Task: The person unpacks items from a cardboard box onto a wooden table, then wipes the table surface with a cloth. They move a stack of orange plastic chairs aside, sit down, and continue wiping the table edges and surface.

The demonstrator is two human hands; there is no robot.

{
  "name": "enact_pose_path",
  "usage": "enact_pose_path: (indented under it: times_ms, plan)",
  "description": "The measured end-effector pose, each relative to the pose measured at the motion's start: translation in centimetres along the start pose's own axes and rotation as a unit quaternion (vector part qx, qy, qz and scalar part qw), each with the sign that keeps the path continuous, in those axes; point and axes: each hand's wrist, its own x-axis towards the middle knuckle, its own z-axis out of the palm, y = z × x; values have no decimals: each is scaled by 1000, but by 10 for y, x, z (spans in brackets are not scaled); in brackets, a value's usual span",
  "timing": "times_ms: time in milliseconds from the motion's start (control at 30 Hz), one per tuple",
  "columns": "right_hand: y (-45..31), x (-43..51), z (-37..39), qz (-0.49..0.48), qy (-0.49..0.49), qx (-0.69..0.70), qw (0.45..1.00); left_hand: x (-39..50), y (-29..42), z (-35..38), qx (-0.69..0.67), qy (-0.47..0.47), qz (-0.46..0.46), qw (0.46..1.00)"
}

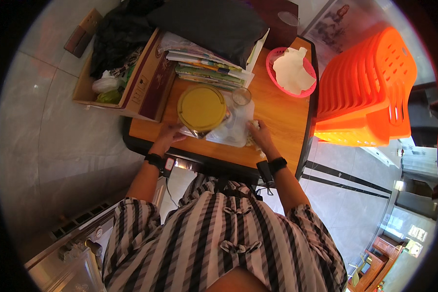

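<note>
A jar with a yellow lid (202, 108) stands on the wooden table in front of me, on or over a clear plastic tray (233, 129). My left hand (169, 135) rests by the table's near edge, left of the jar's base. Its thumb and fingers look apart, beside the tray's left end; blur hides whether they touch it. At the tray's right end, my right hand (261, 135) holds a pale crumpled cloth or tissue (255, 123). More pale pieces (251, 141) show below that hand. A clear drinking glass (241, 96) stands at the tray's far right corner.
Stacked books and papers (211, 71) lie behind the jar, under a black covering (211, 25). To the left is an open cardboard box (146, 91) with bags inside. A pink basket (269, 69) holds pale paper. Orange stacked plastic chairs (365, 87) stand right of the table (284, 116).
</note>
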Motion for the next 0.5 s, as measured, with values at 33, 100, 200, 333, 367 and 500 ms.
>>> enact_pose_path:
  times_ms: [33, 100, 200, 333, 367, 500]
  plan:
    - [-6, 5, 6, 1, 4, -13, 1000, 4, 1, -5, -18, 11, 11, 1000]
    - [-17, 12, 15, 2, 8, -17, 1000, 13, 2, -14, -35, 23, 32, 999]
    - [-30, 20, 27, 7, 8, -4, 1000, 25, 9, -23, -28, 65, 15, 997]
    - [-43, 22, 30, 21, 27, -18, 999, 25, 10, -17, -84, 106, 35, 990]
    - [-46, 23, 33, 11, 11, -12, 1000, 26, 8, -19, -90, 107, 45, 989]
    - [-46, 21, 32, 36, 0, -8, 999, 22, -5, -15, -87, 134, 50, 986]
